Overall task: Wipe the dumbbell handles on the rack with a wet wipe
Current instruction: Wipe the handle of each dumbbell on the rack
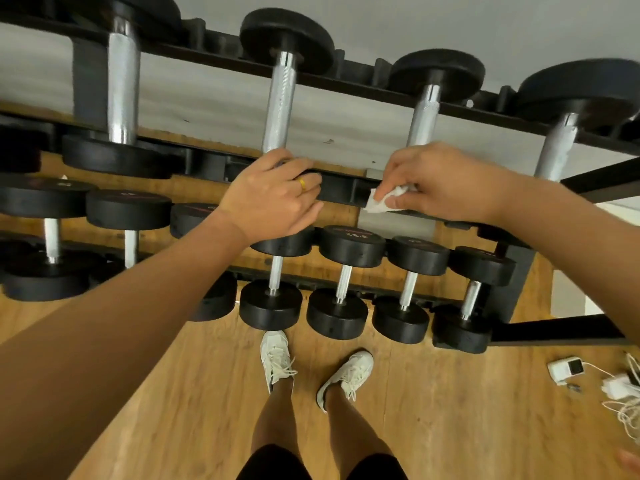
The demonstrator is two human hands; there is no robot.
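White wet wipe (382, 200) crumpled, pinched between right hand (440, 183) fingers (394, 168) and thumb, at near end of knurled dumbbell handle (422, 116) | left hand (273, 194) fingers (294, 164) curled over near end of neighbouring handle (280, 102) | black rack rail (341, 190) between both hands' fingers | wooden floor (194, 393) below

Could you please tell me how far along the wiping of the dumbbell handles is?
Done: unclear; no handle looks visibly wet. In hand: the right hand pinches the wipe by the near end of the third top handle, while the left hand grips the second top handle. Left: probably the fourth top handle and the lower handles, which no hand touches.
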